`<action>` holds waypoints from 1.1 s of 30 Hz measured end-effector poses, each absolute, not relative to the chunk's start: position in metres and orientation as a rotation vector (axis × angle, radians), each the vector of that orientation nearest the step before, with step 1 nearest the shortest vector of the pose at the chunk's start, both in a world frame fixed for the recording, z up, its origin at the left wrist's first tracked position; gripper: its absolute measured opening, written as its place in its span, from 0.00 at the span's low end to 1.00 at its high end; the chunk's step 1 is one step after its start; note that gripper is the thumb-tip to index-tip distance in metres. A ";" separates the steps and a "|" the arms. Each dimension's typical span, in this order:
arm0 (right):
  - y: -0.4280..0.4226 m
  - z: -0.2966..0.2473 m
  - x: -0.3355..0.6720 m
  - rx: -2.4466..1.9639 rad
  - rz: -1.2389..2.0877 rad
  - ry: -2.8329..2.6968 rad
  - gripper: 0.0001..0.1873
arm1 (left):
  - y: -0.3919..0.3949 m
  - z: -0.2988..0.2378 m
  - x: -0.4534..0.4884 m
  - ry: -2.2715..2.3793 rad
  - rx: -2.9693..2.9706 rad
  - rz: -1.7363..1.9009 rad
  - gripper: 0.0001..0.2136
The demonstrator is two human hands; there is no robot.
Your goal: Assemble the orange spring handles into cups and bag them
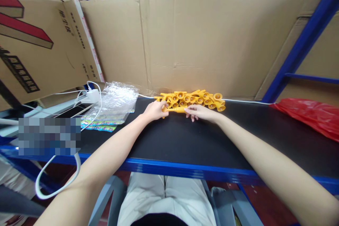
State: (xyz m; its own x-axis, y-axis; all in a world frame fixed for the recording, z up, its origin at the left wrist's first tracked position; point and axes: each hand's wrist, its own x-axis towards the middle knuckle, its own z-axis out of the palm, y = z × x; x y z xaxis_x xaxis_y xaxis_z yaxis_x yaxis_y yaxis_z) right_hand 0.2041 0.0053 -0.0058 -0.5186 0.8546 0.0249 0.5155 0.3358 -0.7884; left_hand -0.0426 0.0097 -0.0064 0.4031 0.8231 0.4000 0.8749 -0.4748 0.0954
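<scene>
A pile of yellow plastic toy pieces point(194, 99) with cup-shaped ends lies at the back of the black tabletop point(185, 141), against the cardboard wall. My left hand point(155, 110) is closed around the left end of a long yellow piece point(177, 110) at the pile's front. My right hand point(200, 112) rests on the right end of the same piece, fingers curled over it. Both arms reach forward from the near edge.
A stack of clear plastic bags point(115, 102) on printed cards lies to the left, beside a white charger and cable point(91, 96). A red plastic bag point(312, 114) sits at right. Cardboard sheets point(198, 39) wall the back; blue shelf uprights point(302, 42) stand at right.
</scene>
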 end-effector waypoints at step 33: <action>0.006 -0.010 0.197 -1.239 1.213 -1.717 0.18 | 0.006 -0.004 -0.042 -1.561 -2.584 -0.650 0.23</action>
